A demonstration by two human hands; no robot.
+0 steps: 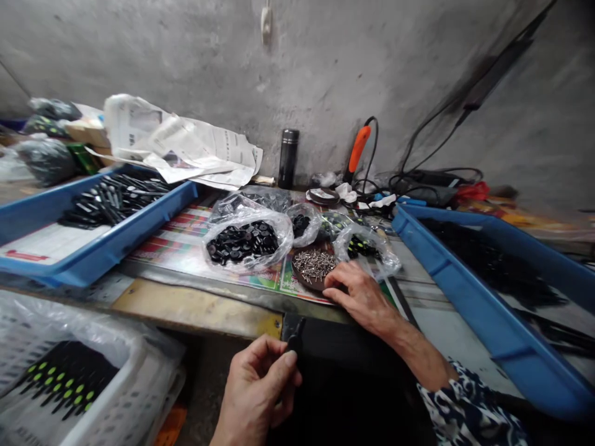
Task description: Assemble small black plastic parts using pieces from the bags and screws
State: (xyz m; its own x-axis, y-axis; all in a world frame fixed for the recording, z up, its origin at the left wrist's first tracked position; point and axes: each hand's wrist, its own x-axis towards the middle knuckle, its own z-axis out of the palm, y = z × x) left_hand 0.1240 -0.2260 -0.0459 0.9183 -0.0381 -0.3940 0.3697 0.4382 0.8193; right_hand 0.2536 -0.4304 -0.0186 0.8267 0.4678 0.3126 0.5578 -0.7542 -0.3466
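My left hand [263,387] is closed, pinching a small black plastic part [295,339] with a round end and a narrow tip between thumb and fingers. It is low in front, below the table edge. At the rim of a round brown dish [301,275], my right hand [357,294] has its fingers curled and the thumb drawn close to the forefinger. Whether a small piece sits between those tips is too small to make out. Many small silvery metal pins [316,263], like rivets or screws, fill the dish. Behind it lies a clear bag of black discs [246,240].
Blue trays of black parts flank me, the left tray [125,251] and the right tray [469,310]. A bag of black and yellow-green pieces [365,248], a flask [289,158], an orange-handled tool [359,148], and newspapers [186,145] are behind. A white basket [134,371] stands lower left.
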